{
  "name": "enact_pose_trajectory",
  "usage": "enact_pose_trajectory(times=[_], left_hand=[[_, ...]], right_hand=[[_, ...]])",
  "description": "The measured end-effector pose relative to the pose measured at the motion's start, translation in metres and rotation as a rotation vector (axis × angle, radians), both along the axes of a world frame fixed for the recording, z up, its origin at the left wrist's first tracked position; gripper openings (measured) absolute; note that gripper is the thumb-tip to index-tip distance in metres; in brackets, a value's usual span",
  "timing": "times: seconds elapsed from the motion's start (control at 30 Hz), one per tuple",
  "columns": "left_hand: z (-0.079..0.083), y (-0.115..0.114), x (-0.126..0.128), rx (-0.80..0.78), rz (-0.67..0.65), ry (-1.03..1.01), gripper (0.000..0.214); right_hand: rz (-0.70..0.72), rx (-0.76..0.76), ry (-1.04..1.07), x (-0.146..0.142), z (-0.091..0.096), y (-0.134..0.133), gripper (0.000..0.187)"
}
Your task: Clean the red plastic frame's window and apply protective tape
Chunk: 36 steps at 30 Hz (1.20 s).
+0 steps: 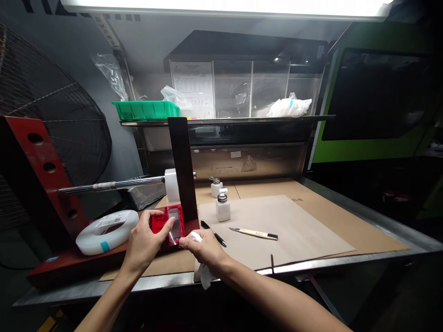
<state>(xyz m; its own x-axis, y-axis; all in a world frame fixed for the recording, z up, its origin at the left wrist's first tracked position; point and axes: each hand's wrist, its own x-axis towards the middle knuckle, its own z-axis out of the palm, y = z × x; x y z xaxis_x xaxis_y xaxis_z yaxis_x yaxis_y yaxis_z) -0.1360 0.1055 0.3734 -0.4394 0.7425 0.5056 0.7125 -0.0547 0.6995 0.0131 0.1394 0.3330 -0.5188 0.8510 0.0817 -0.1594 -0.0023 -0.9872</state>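
My left hand (147,237) is closed around a red plastic case (159,222) with a clear window, its thumb lying across the window. A crumpled white cloth (205,276) is bunched in my right hand (206,249), and part of it hangs below. The right thumb and forefinger meet the lower right corner of the red case. Just behind the case stands a dark upright of a red stand, with a roll of clear film (171,185) on its metal rod (138,182). To the right of my right hand lie a black pen (215,234) and a craft knife (254,234).
Two white pump bottles (223,210) stand on the cardboard-covered table (304,230). A larger film roll (107,230) rests on the red stand's base (69,267) at left. Above, a shelf (228,121) carries a green bin (147,110) and white bags (290,107). A caged fan (69,101) is at left.
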Motion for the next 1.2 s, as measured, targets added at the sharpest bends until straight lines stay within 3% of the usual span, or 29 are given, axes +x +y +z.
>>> enact_pose_trajectory(times=[0.37,0.47,0.57,0.67,0.83,1.13,1.2], left_hand=[[-0.003,0.006,-0.005,0.01,-0.009,-0.053,0.045],[-0.005,0.006,-0.006,0.009,-0.009,-0.062,0.046],[-0.005,0.006,-0.005,0.02,-0.001,-0.052,0.046],[-0.004,0.005,-0.004,0.027,0.009,-0.032,0.044],[-0.001,0.001,-0.002,0.02,0.033,0.013,0.042],[-0.001,-0.003,0.002,0.037,0.018,0.015,0.034],[-0.002,-0.003,0.002,0.035,0.021,0.011,0.032]], right_hand=[[0.033,0.035,-0.066,0.005,0.005,-0.001,0.021],[-0.066,0.185,-0.11,0.01,0.008,0.0,0.022],[-0.138,0.362,-0.156,0.012,0.015,0.003,0.01],[-0.079,0.507,-0.215,0.01,0.023,0.007,0.013],[0.143,0.681,-0.476,0.004,0.033,0.008,0.019],[0.191,0.748,-0.632,0.007,0.04,0.009,0.022],[0.162,0.806,-0.645,0.01,0.043,0.008,0.03]])
